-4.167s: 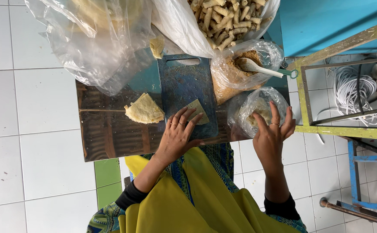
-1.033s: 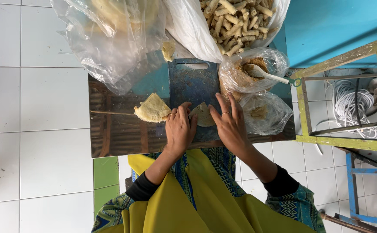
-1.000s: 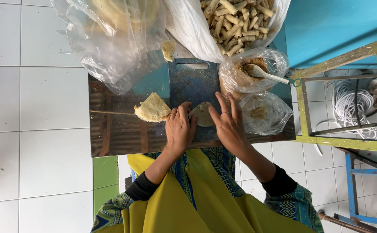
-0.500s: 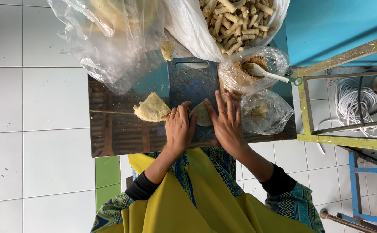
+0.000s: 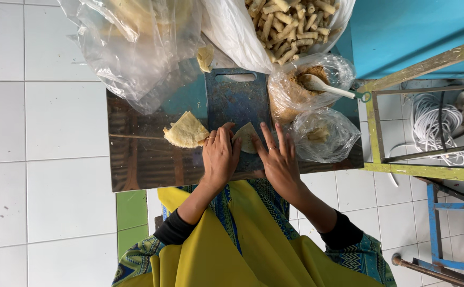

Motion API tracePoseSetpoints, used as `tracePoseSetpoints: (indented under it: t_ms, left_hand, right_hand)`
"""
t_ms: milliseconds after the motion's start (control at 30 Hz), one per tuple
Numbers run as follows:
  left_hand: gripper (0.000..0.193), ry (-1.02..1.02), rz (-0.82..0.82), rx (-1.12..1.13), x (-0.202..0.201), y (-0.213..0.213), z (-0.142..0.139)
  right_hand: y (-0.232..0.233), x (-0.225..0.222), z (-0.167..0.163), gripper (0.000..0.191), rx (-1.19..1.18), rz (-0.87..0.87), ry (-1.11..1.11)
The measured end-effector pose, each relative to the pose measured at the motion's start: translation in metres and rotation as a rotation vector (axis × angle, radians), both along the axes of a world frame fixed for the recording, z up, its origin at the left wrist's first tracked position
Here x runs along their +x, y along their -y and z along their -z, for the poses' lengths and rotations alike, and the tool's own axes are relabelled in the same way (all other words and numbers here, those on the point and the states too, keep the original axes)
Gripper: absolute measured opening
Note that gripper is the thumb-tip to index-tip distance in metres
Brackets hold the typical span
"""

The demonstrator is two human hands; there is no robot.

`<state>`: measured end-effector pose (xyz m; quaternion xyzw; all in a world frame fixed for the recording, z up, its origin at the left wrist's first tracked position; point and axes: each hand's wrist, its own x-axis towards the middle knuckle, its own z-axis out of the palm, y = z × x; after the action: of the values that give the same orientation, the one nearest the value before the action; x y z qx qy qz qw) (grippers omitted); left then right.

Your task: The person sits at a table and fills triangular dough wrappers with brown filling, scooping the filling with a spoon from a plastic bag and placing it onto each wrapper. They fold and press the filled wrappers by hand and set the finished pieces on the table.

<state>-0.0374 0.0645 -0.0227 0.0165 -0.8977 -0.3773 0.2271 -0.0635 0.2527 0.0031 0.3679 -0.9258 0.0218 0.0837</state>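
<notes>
A pale thin wrapper sheet (image 5: 247, 137) lies on a dark blue cutting board (image 5: 237, 101). My left hand (image 5: 220, 155) presses on its left side, fingers together. My right hand (image 5: 278, 158) rests on its right side with fingers spread. A stack of folded yellowish wrappers (image 5: 186, 131) sits just left of my left hand on the shiny metal table top (image 5: 136, 159). Most of the sheet is hidden under my fingers.
A clear bag of brown filling with a white spoon (image 5: 309, 85) stands right of the board, a second clear bag (image 5: 325, 135) below it. Bags of rolled sticks (image 5: 285, 21) and wrappers (image 5: 136, 37) lie behind. A green-framed stand (image 5: 428, 106) is at the right.
Earlier my right hand was in the clear bag at the right; it has come over to the sheet on the board. Both hands now stay on the sheet, shifting only slightly.
</notes>
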Motion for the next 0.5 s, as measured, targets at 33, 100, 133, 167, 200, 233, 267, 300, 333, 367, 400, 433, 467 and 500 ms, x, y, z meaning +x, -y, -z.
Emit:
tracePoseSetpoints:
  t_ms: [33,100,133,167,200,233,267,300,333,367,400,433,467,500]
  left_hand:
    - [0.033,-0.002,-0.001,0.000,-0.002,0.000,0.000]
    - [0.033,0.005,0.000,0.002,-0.001,0.001,0.000]
    - [0.033,0.004,0.004,0.009,-0.001,0.001,0.000]
    - [0.033,0.001,0.007,0.013,-0.001,0.001,0.001]
    - [0.033,-0.002,0.010,0.015,-0.001,0.002,0.001]
    - [0.033,-0.003,0.015,0.018,0.000,0.003,0.002]
    - [0.033,-0.005,0.020,0.021,0.000,0.003,0.002]
    - [0.033,-0.008,0.025,0.023,-0.001,0.003,0.003]
    - [0.032,-0.002,0.040,0.024,-0.002,0.003,0.002]
    - [0.032,0.005,0.058,0.025,-0.003,0.002,0.001]
    - [0.032,0.008,0.074,0.025,-0.006,0.001,0.000]
    - [0.031,0.064,0.120,0.125,-0.011,-0.001,-0.003]
    - [0.029,0.123,0.166,0.222,-0.016,-0.005,-0.006]
    - [0.028,0.183,0.214,0.320,-0.022,-0.010,-0.010]
  right_hand:
    - [-0.003,0.001,-0.004,0.062,-0.036,-0.017,0.049]
    - [-0.010,0.003,-0.011,0.059,-0.102,-0.041,0.131]
    - [-0.014,0.001,-0.014,0.053,-0.134,-0.051,0.163]
    - [-0.019,-0.002,-0.017,0.046,-0.167,-0.061,0.193]
    - [-0.024,-0.008,-0.021,0.035,-0.265,-0.015,0.168]
    - [-0.032,-0.015,-0.025,0.031,-0.362,0.030,0.141]
    - [-0.041,-0.025,-0.031,0.035,-0.459,0.074,0.113]
    - [-0.052,-0.038,-0.037,0.035,-0.468,0.182,-0.034]
    - [-0.063,-0.051,-0.043,0.035,-0.473,0.294,-0.180]
    - [-0.071,-0.065,-0.047,0.028,-0.433,0.331,-0.259]
    - [-0.077,-0.080,-0.049,0.025,-0.393,0.366,-0.340]
    - [-0.080,-0.093,-0.050,0.024,-0.401,0.386,-0.294]
    - [-0.079,-0.103,-0.048,0.024,-0.411,0.406,-0.245]
    - [-0.080,-0.108,-0.046,0.024,-0.419,0.426,-0.197]
